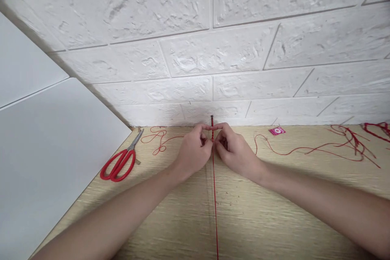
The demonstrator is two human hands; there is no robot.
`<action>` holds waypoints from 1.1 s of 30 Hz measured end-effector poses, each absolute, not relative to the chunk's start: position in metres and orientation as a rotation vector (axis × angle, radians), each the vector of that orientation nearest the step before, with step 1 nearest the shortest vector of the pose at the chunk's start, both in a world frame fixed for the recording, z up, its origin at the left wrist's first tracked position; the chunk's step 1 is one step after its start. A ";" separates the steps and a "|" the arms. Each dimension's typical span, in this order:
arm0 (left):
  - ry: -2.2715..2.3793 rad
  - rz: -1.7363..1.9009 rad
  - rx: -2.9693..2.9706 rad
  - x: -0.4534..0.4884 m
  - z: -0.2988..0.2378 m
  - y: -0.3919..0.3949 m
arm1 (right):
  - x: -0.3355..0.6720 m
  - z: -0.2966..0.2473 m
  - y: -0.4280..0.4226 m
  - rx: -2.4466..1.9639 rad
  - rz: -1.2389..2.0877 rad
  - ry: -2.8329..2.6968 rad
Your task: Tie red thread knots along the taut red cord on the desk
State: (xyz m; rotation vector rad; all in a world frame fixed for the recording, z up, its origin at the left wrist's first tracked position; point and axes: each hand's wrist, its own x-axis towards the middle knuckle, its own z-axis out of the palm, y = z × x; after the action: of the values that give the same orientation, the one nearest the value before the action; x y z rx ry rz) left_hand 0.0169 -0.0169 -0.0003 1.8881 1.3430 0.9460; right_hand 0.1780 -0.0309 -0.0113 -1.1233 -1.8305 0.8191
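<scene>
A red cord (215,195) runs taut from a dark peg (212,117) at the foot of the wall down toward me. Its upper stretch is a knotted, braided section, partly covered by my fingers. My left hand (196,146) pinches at the braid from the left, index finger extended to it and thumb just below. From the right, my right hand (233,146) mirrors it, index fingertip meeting the braid and thumb curled in. Loose thin red thread lies on the table beyond each hand. What sits exactly between the fingertips is too small to make out fully.
Red-handled scissors (118,166) lie at the left, blades pointing to the wall. Loose red thread (160,140) curls beside them. A small pink packet (277,130) and tangled red cords (355,142) lie at the right. A white panel (61,162) and a white brick wall (189,57) border the table.
</scene>
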 end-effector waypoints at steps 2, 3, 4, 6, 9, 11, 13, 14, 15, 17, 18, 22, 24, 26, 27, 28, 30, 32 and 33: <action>1.359 0.951 1.899 0.018 0.000 -0.018 | 0.178 -0.012 -0.031 -1.143 0.811 -1.829; 1.367 0.942 1.918 0.018 0.000 -0.019 | 0.178 -0.012 -0.031 -1.152 0.806 -1.832; 1.374 0.929 1.941 0.018 0.000 -0.020 | 0.178 -0.012 -0.031 -1.158 0.803 -1.839; 1.383 0.907 1.981 0.018 0.001 -0.020 | 0.178 -0.011 -0.031 -1.164 0.794 -1.853; 1.402 0.896 2.012 0.019 0.002 -0.021 | 0.179 -0.010 -0.030 -1.155 0.771 -1.880; 1.415 0.892 2.022 0.019 0.003 -0.021 | 0.179 -0.010 -0.029 -1.148 0.750 -1.903; 1.435 0.883 2.038 0.019 0.003 -0.021 | 0.180 -0.011 -0.029 -1.152 0.727 -1.927; 1.452 0.876 2.057 0.019 0.003 -0.021 | 0.180 -0.011 -0.028 -1.158 0.711 -1.936; 1.471 0.868 2.085 0.018 0.004 -0.021 | 0.180 -0.011 -0.028 -1.165 0.694 -1.944; 1.512 0.843 2.154 0.018 0.004 -0.021 | 0.180 -0.012 -0.028 -1.192 0.650 -1.960; 1.531 0.829 2.187 0.018 0.003 -0.020 | 0.180 -0.012 -0.028 -1.215 0.619 -1.966; 1.572 0.770 2.268 0.018 0.003 -0.018 | 0.180 -0.014 -0.027 -1.287 0.472 -2.013; 1.553 0.761 2.300 0.018 0.003 -0.018 | 0.180 -0.014 -0.026 -1.271 0.421 -2.050; 1.536 0.757 2.337 0.017 0.003 -0.018 | 0.180 -0.015 -0.025 -1.249 0.379 -2.076; 1.533 0.752 2.359 0.017 0.002 -0.018 | 0.180 -0.015 -0.025 -1.239 0.361 -2.085; 1.536 0.743 2.381 0.017 0.002 -0.018 | 0.180 -0.015 -0.025 -1.230 0.344 -2.097; 1.546 0.716 2.425 0.016 0.001 -0.018 | 0.180 -0.015 -0.024 -1.215 0.328 -2.126; 1.550 0.686 2.460 0.016 0.000 -0.017 | 0.180 -0.015 -0.025 -1.210 0.325 -2.149; 1.550 0.672 2.473 0.016 0.000 -0.017 | 0.180 -0.015 -0.025 -1.212 0.322 -2.159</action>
State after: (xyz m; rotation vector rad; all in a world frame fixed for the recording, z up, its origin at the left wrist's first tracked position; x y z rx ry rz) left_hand 0.0159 -0.0170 -0.0001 2.4730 1.5505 0.6720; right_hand 0.1802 -0.0250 -0.0147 -1.2121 -2.1589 0.3218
